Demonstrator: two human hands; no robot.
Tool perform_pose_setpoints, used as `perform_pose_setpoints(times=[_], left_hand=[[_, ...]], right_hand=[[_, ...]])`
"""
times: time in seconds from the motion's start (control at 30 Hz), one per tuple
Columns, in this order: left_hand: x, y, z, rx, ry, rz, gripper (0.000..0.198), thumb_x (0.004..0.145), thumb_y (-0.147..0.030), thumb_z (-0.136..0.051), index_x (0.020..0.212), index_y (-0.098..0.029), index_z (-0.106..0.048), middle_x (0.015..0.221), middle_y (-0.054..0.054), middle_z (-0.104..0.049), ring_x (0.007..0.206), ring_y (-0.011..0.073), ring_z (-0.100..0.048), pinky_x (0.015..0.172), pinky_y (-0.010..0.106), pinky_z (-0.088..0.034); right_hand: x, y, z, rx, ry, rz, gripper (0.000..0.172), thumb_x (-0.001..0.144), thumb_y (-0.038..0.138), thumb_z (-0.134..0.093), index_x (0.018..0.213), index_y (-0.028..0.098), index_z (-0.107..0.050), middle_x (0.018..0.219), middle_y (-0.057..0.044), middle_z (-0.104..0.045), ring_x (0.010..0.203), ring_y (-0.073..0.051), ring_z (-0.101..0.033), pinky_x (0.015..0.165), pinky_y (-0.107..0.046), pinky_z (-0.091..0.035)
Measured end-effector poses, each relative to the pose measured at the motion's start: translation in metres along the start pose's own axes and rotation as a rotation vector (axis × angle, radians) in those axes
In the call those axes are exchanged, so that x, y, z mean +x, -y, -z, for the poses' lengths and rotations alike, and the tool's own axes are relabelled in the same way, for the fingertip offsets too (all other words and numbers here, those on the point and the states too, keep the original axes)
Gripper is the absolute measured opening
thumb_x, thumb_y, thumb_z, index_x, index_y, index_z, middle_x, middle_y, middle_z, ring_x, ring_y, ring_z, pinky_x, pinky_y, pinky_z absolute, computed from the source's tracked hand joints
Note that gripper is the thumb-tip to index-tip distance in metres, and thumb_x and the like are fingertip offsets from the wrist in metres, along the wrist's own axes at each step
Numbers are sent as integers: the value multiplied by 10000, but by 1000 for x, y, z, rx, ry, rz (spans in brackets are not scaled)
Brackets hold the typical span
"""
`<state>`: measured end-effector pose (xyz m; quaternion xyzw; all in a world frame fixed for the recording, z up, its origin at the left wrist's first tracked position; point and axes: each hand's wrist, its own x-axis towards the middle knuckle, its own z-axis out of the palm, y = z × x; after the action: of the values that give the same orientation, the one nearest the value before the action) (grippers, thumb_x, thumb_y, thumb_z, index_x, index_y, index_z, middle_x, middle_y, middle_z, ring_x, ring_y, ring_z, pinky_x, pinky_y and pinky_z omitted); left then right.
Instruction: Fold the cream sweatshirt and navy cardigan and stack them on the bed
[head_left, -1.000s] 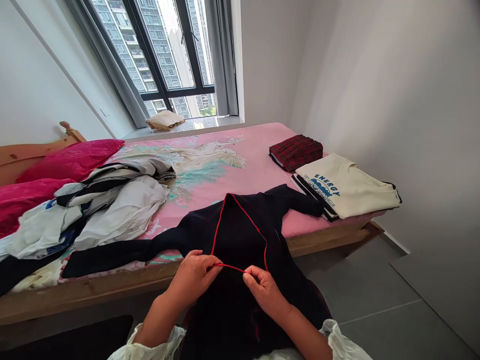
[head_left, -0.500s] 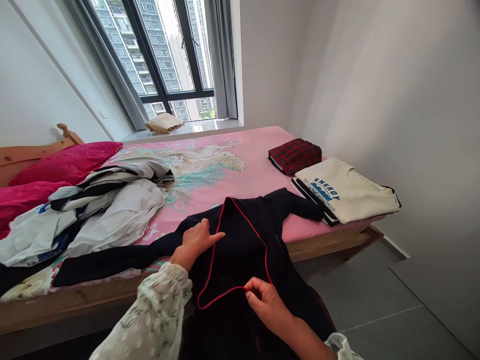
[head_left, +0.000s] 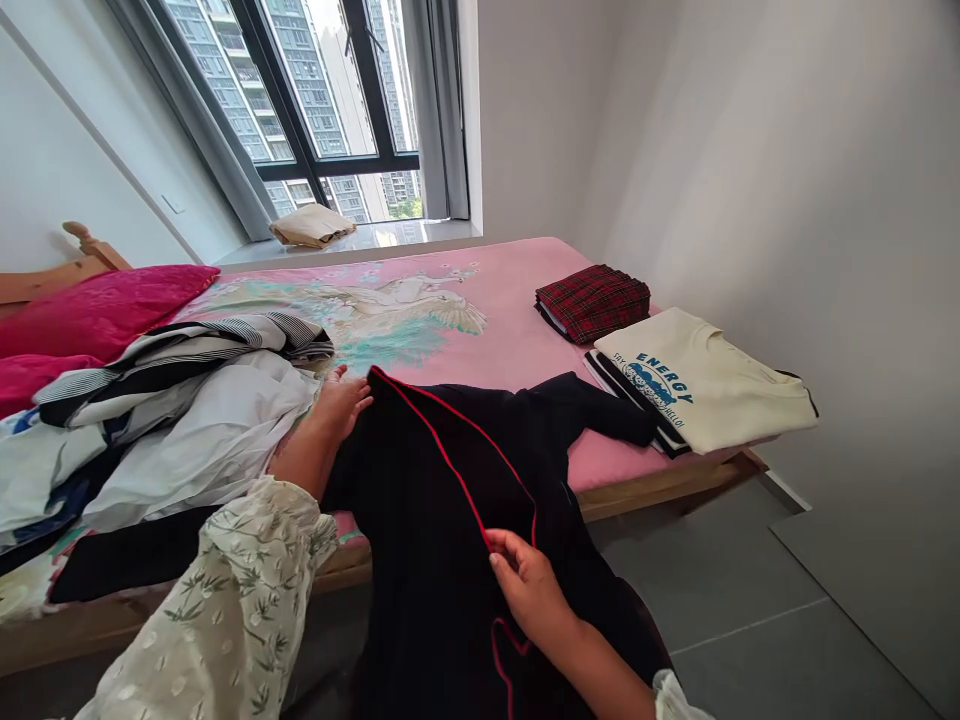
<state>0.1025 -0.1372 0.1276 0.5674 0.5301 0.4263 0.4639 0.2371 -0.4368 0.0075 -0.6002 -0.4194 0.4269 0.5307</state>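
Observation:
A black long-sleeved garment [head_left: 435, 520] with thin red piping along its neck opening lies over the near edge of the bed, its lower part hanging toward me. My right hand [head_left: 529, 590] pinches the red-piped edge between thumb and fingers. At the garment's left shoulder is my left hand [head_left: 341, 405], its fingers stretched out and apart against the cloth. One sleeve reaches right to a stack of folded tops; the other extends left, partly hidden by my left forearm.
Loose white and striped clothes [head_left: 202, 420] are heaped on the left, beside magenta pillows [head_left: 127, 315]. On the right lie a folded red plaid item [head_left: 592, 302] and a cream printed shirt [head_left: 697, 375] topping a stack. A wooden bed rail [head_left: 637, 497] borders the mattress.
My left hand has moved left and up, and the left side of the piped opening has shifted left, narrowing it. My right hand keeps its pinch. The view has turned slightly right.

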Motion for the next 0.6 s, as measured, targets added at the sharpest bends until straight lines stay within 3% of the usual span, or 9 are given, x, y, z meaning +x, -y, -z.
perform_pose_setpoints(times=[0.07,0.17,0.27,0.4,0.5,0.6], left_hand=[[-16,5,-7,73,-8,-50,415,722,-227,-590,1126,-170,-516,1015,88,-608,912,171,-606,856,371,-478],[-74,30,-19,178,75,-149,313,709,-267,-633,1012,-192,-606,1033,55,-623,969,175,-573,919,332,-432],[-156,69,-26,376,303,-316,193,809,-316,-531,936,-204,-623,911,33,-632,829,161,-583,784,303,-471],[-250,109,-38,431,576,-271,206,859,-289,-465,1006,-215,-589,948,55,-630,839,162,-589,760,299,-496],[-287,118,-52,510,633,-224,355,833,-309,-514,1173,-213,-547,1068,90,-627,962,207,-577,872,371,-483],[-297,116,-63,634,629,-211,383,817,-340,-533,1169,-197,-580,932,98,-646,889,234,-579,860,430,-479]], right_hand=[[8,-5,3,-34,-84,55,350,850,270,-471,1179,180,-548,1104,-93,-627,1030,-201,-593,925,-368,-463],[10,-11,19,-138,-188,107,332,866,270,-458,1175,189,-550,1138,-105,-609,1044,-208,-587,911,-379,-480],[4,-14,40,-246,-245,132,258,879,264,-452,1087,198,-590,1078,-90,-616,993,-197,-593,874,-348,-490],[4,-10,55,-334,-280,166,236,888,245,-431,1048,191,-596,1056,-85,-612,975,-192,-585,871,-341,-479],[15,0,56,-386,-273,236,246,894,215,-398,1049,189,-588,1048,-85,-604,965,-187,-579,859,-340,-478],[33,12,52,-552,-204,339,249,883,178,-405,1066,203,-573,1068,-76,-583,1000,-185,-551,892,-344,-455]])
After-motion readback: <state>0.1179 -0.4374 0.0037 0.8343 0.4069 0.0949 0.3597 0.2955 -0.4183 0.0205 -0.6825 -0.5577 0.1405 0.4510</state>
